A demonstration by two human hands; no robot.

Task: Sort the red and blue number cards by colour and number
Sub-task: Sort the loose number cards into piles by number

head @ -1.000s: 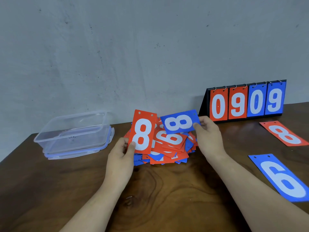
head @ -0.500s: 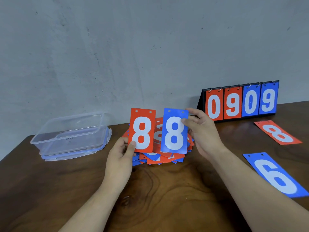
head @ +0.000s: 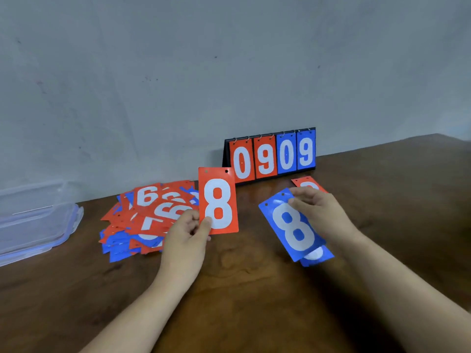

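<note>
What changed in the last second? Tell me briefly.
The right hand carried the blue 8 card from above the pile rightward and down, over the blue card lying there. The left hand still holds the red 8 card upright; pile and scoreboard unmoved.

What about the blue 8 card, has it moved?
Yes. The right hand carried the blue 8 card rightward, from the pile to before the scoreboard.

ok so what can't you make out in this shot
Head view only:
- red card: number covered by the right hand.
- lower blue card: number hidden under the blue 8 card.
- pile: lower cards buried under top ones.
- clear container: cut off by the left edge.
</note>
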